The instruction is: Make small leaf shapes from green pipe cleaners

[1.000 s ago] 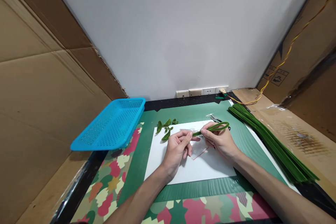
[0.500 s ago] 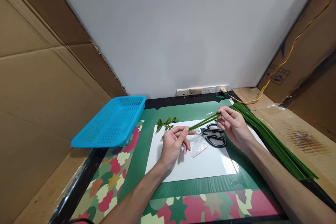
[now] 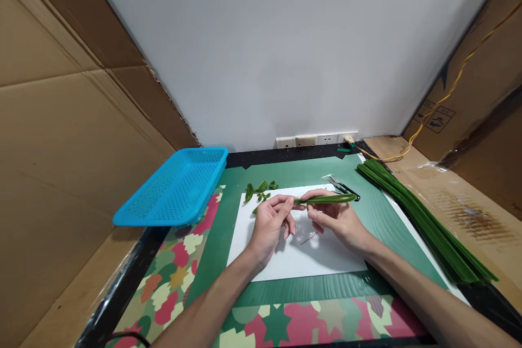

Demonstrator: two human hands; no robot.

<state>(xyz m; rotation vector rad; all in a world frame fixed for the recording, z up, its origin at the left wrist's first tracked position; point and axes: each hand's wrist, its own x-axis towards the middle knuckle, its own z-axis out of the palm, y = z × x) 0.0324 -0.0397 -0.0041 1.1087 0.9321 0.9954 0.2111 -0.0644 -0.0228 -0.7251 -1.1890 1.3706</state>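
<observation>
My left hand (image 3: 271, 228) pinches one end of a doubled green pipe cleaner (image 3: 336, 199) between thumb and fingers. Close beside it, my right hand (image 3: 336, 224) is closed on the same pipe cleaner, whose looped end points to the right over the hand. Both hands are above a white sheet (image 3: 269, 266). Several small bent green pipe cleaner pieces (image 3: 249, 192) lie at the sheet's far left corner. A clear plastic bag (image 3: 304, 224) shows partly between the hands. The black-handled scissors are mostly hidden behind my right hand.
A bundle of long green pipe cleaners (image 3: 428, 223) lies on the right. At the left stands a blue perforated basket (image 3: 149, 218). A small dark-handled tool (image 3: 343, 187) lies behind my right hand. Wall sockets (image 3: 305, 141) with a yellow cable (image 3: 432, 106) are at the back; cardboard flanks both sides.
My right hand has moved left and slightly down from the pipe cleaner's far end to beside my left hand, covering the scissors. My left hand stays nearly in place.
</observation>
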